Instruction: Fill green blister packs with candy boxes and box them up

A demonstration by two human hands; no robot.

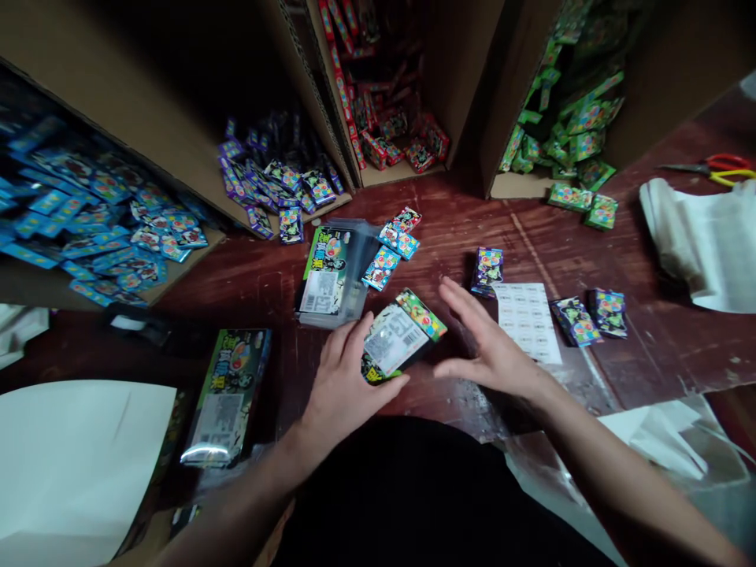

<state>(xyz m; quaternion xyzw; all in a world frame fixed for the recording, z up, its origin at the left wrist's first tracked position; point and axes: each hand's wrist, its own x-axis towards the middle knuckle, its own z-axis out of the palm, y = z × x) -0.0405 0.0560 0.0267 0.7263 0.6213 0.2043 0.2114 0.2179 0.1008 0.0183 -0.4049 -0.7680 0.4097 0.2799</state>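
My left hand (338, 384) grips the near left end of a printed candy box (394, 339), green and black with a white label panel, held tilted above the table. To its right, my right hand (487, 346) is open, thumb and fingers apart, holding nothing. Just beyond the box lies a stack of clear plastic sleeves (324, 272) with a similar printed front. Small blue candy boxes (381, 266) and a red one (409, 216) rest beside that stack. By my right fingers stand a small purple box (487, 268) and a sheet of stickers (524, 323).
Open cartons along the back hold small boxes: blue (106, 213), purple (277, 177), red (395, 126) and green (582, 130). A wrapped pack (227, 394) lies left. Two purple boxes (607, 313), scissors (724, 167) and white wrapping (697, 240) are at right.
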